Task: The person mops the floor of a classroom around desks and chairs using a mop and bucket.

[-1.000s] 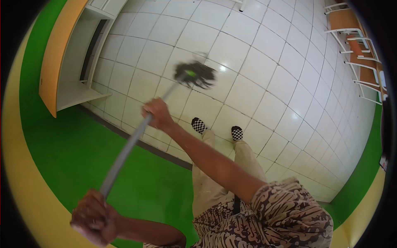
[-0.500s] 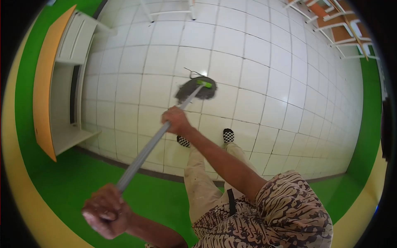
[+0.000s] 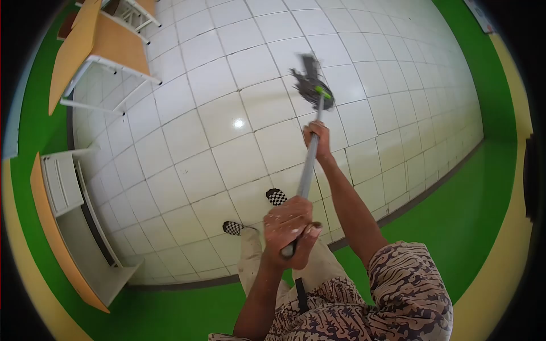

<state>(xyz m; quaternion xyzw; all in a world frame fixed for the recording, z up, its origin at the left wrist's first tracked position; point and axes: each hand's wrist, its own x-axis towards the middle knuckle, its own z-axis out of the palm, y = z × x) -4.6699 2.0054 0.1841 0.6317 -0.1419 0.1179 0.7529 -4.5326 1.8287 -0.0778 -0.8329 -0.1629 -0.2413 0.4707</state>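
A long grey mop handle (image 3: 307,177) runs from near my body up to a dark grey mop head (image 3: 311,88) with a green clamp, on the white tiled floor. My left hand (image 3: 290,230) is wrapped round the handle's near end, whose dark tip sticks out below the fist. Farther up, my right hand (image 3: 317,139) grips the handle close to the mop head. The mop's strands are spread and somewhat blurred.
On the left stands a white cabinet desk (image 3: 85,238) with an orange edge. Orange-topped tables (image 3: 116,45) with white legs are at the upper left. My checkered shoes (image 3: 277,197) are below the mop. A green wall (image 3: 432,187) borders the floor at right.
The mop head has swung to the right and away, its strands now trailing. My left hand has moved right, in front of my body, and my right hand has moved right and up. The view has turned.
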